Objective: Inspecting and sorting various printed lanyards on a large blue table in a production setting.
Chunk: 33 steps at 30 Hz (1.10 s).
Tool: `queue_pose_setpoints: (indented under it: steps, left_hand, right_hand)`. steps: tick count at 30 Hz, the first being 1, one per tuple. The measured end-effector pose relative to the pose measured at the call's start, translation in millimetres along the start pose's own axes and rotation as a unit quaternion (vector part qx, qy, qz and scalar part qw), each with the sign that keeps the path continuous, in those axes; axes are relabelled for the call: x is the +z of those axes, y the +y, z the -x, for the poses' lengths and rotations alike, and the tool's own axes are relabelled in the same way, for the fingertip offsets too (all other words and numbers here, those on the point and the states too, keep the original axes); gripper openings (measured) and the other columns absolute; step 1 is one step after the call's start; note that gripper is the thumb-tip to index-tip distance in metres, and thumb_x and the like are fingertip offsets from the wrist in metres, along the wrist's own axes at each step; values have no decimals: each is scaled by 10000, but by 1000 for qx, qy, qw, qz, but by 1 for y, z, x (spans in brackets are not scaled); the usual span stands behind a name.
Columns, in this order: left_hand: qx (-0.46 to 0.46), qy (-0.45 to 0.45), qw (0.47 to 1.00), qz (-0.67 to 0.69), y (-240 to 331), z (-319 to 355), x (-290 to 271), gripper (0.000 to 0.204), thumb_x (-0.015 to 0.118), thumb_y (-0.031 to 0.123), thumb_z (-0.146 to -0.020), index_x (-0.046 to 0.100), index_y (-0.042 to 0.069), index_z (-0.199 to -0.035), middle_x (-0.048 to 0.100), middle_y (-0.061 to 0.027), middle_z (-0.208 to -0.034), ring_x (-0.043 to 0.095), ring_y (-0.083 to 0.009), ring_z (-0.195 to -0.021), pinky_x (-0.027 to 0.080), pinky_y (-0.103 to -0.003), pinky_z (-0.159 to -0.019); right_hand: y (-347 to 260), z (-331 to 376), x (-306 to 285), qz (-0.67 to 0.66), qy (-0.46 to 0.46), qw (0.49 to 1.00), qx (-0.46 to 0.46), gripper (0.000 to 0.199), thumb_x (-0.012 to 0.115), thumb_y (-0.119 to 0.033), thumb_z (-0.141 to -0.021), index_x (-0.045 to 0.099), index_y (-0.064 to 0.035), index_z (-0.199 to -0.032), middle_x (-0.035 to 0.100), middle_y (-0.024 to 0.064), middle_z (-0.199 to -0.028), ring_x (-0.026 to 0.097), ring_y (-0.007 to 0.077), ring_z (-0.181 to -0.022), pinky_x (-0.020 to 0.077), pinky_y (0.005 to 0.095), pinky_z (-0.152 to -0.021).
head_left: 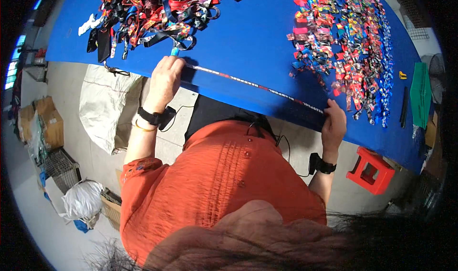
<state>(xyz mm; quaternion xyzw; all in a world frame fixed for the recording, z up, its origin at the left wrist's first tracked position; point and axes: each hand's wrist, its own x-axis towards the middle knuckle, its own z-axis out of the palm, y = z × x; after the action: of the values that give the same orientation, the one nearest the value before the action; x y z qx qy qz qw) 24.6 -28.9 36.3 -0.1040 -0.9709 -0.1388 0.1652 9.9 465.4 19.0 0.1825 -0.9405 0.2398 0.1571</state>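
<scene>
A narrow dark lanyard strap [257, 86] with a white and red print is stretched straight along the near edge of the blue table [238, 37]. My left hand [167, 76] has its fingers closed on the strap's left end, and a light blue bit [175, 51] sticks out beyond them. At the other end, my right hand [334, 122] pinches the strap between thumb and fingers. Just beyond my left hand lies a tangled heap of lanyards [148, 15], mostly red and black. Bundles of colourful folded straps [343, 46] lie in columns beyond my right hand.
At the table's right end are a green folded piece [420, 95], a black bar [404, 107] and a small yellow item [402, 75]. A red stool [371, 170] stands below. A white sack [106, 108], cartons [49, 120] and a wire crate [62, 168] sit on the left.
</scene>
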Motion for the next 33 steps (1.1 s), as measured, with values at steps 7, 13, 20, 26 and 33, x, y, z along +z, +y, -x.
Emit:
queue_pose_setpoints:
  steps: [7, 13, 20, 26, 33]
  left_hand:
    - [14, -16, 1000, 8, -2, 11, -3, 212, 567, -46, -770, 611, 30, -963, 621, -121, -969, 604, -308, -914, 519, -392, -799]
    - [9, -43, 999, -9, -7, 19, 4, 323, 556, -62, -748, 638, 21, -1049, 648, -142, -1068, 617, -319, -994, 519, -401, -875]
    - [24, -37, 998, -45, -8, 24, 3, 282, 576, -52, -812, 649, 29, -1072, 671, -132, -1097, 627, -319, -1018, 518, -400, -891]
    - [-2, -19, 999, -37, -1, 31, 10, 292, 604, -8, -840, 627, 14, -1131, 650, -150, -1147, 610, -338, -1070, 491, -430, -936]
    - [-38, 36, 997, -54, 11, 39, 17, 225, 626, 81, -922, 629, 29, -1141, 643, -132, -1179, 601, -321, -1103, 461, -425, -951]
  right_hand:
    - [-1, -7, -8, 47, 1, 998, -50, 161, 577, 29, -837, 691, -49, -921, 698, 105, -1168, 636, 307, -1147, 470, 457, -974]
    - [8, 5, -8, 78, 24, 995, -56, 232, 590, 3, -813, 737, -81, -972, 709, 98, -1138, 644, 296, -1133, 476, 454, -960]
    - [4, 11, -7, 129, 13, 988, -79, 354, 580, -11, -778, 739, -124, -1073, 707, 76, -1135, 652, 259, -1107, 489, 418, -944]
    - [2, 28, -11, 82, 0, 997, -11, 425, 559, 26, -779, 713, -94, -1156, 670, 107, -1253, 595, 296, -1225, 392, 473, -1064]
    - [-11, 33, 0, 56, 37, 995, 68, 278, 677, -153, -868, 726, -113, -1139, 681, 82, -1237, 585, 291, -1231, 323, 493, -1098]
